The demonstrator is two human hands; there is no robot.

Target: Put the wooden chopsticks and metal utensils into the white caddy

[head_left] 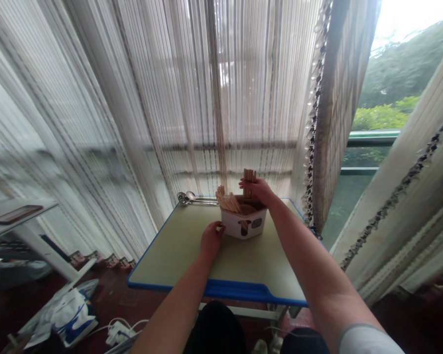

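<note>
A white utensil box point(239, 225) with brown inner compartments stands on the table, a dark cutout in its front wall. My right hand point(257, 188) grips a bundle of brown chopsticks point(249, 176), held upright at the box's back, their lower ends down inside or behind its rim. Curled at the box's lower left corner, the fingers of my left hand point(211, 238) touch its side. Pale wooden sticks point(229, 200), likely disposable chopsticks, lean out of the left compartment. Behind the box to the left lie metal ladles point(185, 198), one with holes, handles pointing right.
The small table point(170, 246) has a blue rim and a front groove. Sheer curtains point(192, 98) hang right behind it. At left is a white desk point(51, 202) bearing a tray point(18, 214). A power strip point(120, 333) and bags point(72, 314) are on the floor.
</note>
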